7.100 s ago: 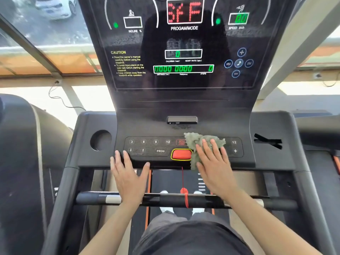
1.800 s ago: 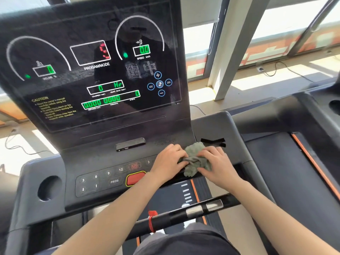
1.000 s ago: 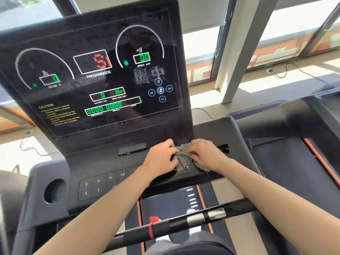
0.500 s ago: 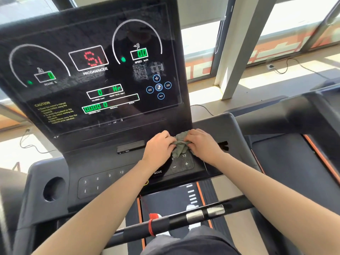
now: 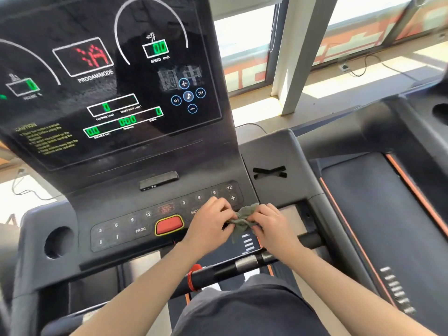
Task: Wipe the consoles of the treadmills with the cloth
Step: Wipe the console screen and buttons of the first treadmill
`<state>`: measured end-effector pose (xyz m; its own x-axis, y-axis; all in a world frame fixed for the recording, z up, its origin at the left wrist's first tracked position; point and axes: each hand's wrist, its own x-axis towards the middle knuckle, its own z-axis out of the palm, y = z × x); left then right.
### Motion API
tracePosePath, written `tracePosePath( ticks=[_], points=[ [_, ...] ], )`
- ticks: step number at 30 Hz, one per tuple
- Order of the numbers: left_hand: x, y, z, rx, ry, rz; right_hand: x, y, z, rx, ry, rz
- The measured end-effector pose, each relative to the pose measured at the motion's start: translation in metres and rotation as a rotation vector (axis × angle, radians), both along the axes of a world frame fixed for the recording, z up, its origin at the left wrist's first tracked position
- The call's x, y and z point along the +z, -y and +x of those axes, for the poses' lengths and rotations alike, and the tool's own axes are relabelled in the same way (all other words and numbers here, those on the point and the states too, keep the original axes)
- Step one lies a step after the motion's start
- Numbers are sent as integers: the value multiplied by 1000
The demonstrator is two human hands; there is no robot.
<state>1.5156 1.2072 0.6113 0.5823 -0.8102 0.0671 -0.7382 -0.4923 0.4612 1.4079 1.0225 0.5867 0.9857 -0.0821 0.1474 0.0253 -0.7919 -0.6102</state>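
Note:
A crumpled grey-green cloth [image 5: 243, 219] hangs between both my hands just in front of the treadmill console's front edge. My left hand [image 5: 209, 225] pinches its left side and my right hand [image 5: 272, 225] pinches its right side. The black console [image 5: 126, 190] rises ahead, with a lit display panel above and a button strip [image 5: 135, 226] with a red stop button [image 5: 169, 225] below. The cloth is lifted off the button strip, near its right end.
A black handlebar [image 5: 218, 272] with a red ring crosses below my hands. A round cup holder [image 5: 58, 242] sits at the console's left. A second treadmill [image 5: 378, 202] stands on the right. A white pillar [image 5: 300, 52] and windows lie beyond.
Both hands have drawn the cloth back and down, off the console's right button area to its front edge. The view has shifted closer and to the right.

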Motion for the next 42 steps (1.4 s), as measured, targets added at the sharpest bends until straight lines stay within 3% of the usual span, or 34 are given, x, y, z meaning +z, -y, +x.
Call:
tracePosePath(
  ticks=[9,18,28,37,42],
  points=[
    [8,16,23,134,75,-45,8,-4,34,-252,127,-7],
    [-1,-10,6,39,112,-32,2,-37,17,-320,56,-35],
    [-32,-99,-33,315,276,-86,-8,-111,15,-113,69,-48],
    [-35,-168,-32,566,311,-131,1,-158,52,207,149,-120],
    [-28,-201,-25,678,299,-126,5,-192,73,381,91,-178]
  ],
)
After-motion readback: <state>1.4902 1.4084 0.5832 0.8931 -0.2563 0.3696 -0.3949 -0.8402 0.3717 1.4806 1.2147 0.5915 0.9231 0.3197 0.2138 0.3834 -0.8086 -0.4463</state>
